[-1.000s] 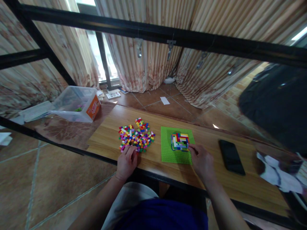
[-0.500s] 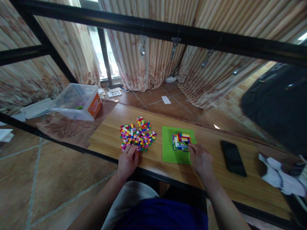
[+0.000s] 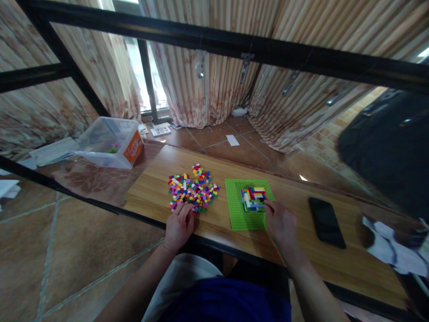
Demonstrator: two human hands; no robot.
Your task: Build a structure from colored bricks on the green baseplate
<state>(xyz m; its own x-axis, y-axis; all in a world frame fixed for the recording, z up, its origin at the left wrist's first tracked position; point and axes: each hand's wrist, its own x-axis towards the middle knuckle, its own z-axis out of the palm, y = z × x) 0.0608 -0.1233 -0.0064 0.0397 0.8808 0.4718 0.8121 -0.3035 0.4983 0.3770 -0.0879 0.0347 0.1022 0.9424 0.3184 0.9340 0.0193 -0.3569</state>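
A heap of small coloured bricks (image 3: pixel 192 190) lies on the wooden table (image 3: pixel 295 250). My left hand (image 3: pixel 179 223) rests flat at the heap's near edge, fingers stretched onto the nearest bricks. To the right lies a green baseplate (image 3: pixel 238 213) with a multicoloured block of stacked bricks (image 3: pixel 254 198) on its right half. My right hand (image 3: pixel 280 221) sits at the plate's right front corner, fingers curled, fingertips touching the block's near right edge. Whether it pinches a brick is hidden.
A black phone (image 3: pixel 326 222) lies right of my right hand. Crumpled white cloth (image 3: pixel 392 257) is at the table's right end. A clear plastic box (image 3: pixel 109 143) stands on a patterned mat at the left. A black metal frame (image 3: pixel 234 44) crosses above.
The baseplate's near end has shifted slightly rightward and my right hand stays at the block's edge. My left hand has barely moved.
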